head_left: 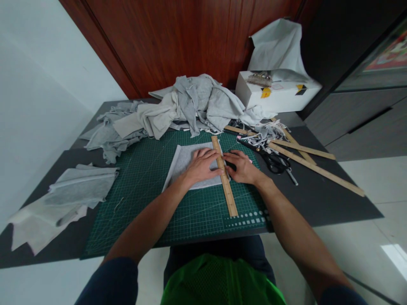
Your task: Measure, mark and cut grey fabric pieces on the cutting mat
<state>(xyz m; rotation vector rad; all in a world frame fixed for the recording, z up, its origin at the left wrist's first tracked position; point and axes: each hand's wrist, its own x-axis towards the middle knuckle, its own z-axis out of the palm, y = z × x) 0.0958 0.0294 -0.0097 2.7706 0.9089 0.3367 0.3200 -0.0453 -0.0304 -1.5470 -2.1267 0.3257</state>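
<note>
1 ruler on gray cloth; left hand spread, unclenched; right hand: can't tell grip.

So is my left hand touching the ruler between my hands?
Touching. The head view shows the left hand spread with its thumb tip lying over the left edge of the ruler, with no gap between them.
</note>
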